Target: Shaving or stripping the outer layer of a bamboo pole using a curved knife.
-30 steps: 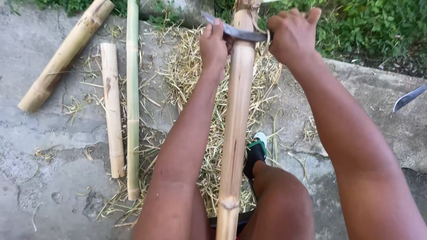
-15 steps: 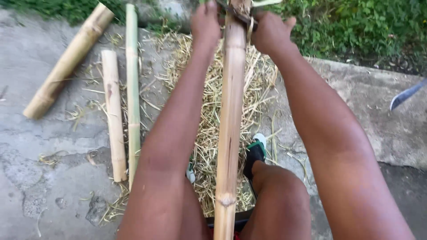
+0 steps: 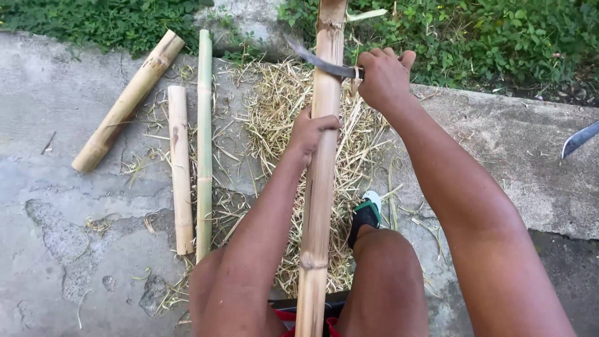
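Note:
A long tan bamboo pole (image 3: 319,187) runs up the middle of the view, between my knees. My left hand (image 3: 310,132) grips it about halfway up. My right hand (image 3: 382,77) is closed on the handle of a curved dark knife (image 3: 318,61), whose blade lies across the pole near its top end. A pile of pale bamboo shavings (image 3: 274,118) lies on the concrete under the pole.
Three cut bamboo pieces lie to the left: a thick tan one (image 3: 128,100), a short pale one (image 3: 180,168) and a thin green one (image 3: 204,137). Another blade (image 3: 580,137) pokes in at the right edge. My foot wears a green and white sandal (image 3: 367,212). Green plants (image 3: 486,37) border the concrete.
My left hand has slid down the pole from near the top to its middle. The knife blade, held by my right hand, now shows across the pole's upper end.

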